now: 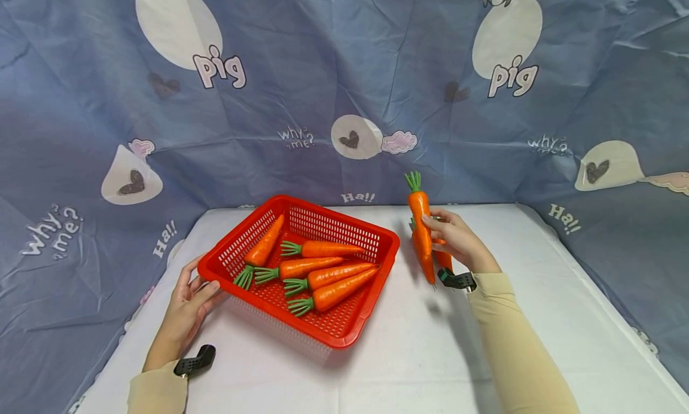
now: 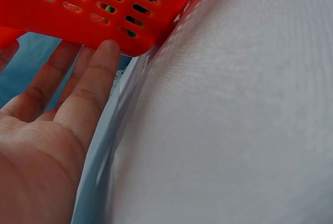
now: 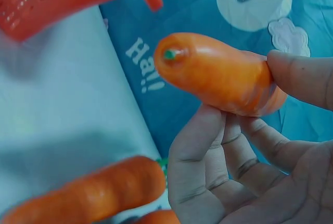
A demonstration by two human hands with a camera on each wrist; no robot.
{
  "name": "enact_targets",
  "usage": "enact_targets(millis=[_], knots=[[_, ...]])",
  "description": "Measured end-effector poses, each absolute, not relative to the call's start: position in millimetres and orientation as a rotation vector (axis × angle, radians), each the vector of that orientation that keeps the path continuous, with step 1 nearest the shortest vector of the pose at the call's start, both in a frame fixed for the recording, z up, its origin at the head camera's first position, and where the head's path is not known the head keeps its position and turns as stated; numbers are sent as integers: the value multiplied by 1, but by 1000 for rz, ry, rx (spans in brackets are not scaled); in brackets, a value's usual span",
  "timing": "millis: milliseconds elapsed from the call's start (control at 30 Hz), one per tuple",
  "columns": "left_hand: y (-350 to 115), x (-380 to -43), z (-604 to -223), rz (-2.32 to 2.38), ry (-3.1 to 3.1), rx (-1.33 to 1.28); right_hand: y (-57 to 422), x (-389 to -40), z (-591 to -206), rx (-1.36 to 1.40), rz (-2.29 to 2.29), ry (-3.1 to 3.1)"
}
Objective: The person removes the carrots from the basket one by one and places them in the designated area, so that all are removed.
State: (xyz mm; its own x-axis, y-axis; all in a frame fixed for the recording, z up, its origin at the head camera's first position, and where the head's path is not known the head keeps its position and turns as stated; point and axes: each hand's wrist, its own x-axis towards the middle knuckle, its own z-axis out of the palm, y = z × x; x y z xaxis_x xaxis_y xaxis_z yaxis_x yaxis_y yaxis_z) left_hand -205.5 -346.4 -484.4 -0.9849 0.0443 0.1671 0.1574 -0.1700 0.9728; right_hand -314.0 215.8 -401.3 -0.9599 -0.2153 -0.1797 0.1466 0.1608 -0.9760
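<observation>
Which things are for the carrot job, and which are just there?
For the job:
red basket
five carrots inside it
carrot in the right hand
other carrots by that hand

Just there:
blue printed cloth
white table covering
black wrist straps

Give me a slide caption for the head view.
Right hand holds a carrot; left hand touches the red basket of five carrots.

Red basket (image 1: 340, 337)'s left of center, left hand (image 1: 184, 311) at its left corner, five orange carrots (image 1: 336, 275) inside. Right hand (image 1: 460, 237)'s got another carrot (image 1: 420, 213), greens up, loose carrots (image 3: 93, 195) just beneath.
</observation>
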Motion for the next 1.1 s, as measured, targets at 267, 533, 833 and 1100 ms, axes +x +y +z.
enact_targets(millis=[267, 533, 833, 1100], knots=[[-345, -205, -483, -2335, -1973, -236, 232, -312, -411, -47, -1865, 2168], [-345, -205, -483, -2331, -1981, -229, 244, -312, -415, -1, -1833, 2192], [-346, -205, -483, -2321, -2000, -198, 254, -311, -420, 47, -1809, 2190], [-345, -204, -482, -2318, -2003, -206, 265, -310, -428, 27, -1806, 2185]])
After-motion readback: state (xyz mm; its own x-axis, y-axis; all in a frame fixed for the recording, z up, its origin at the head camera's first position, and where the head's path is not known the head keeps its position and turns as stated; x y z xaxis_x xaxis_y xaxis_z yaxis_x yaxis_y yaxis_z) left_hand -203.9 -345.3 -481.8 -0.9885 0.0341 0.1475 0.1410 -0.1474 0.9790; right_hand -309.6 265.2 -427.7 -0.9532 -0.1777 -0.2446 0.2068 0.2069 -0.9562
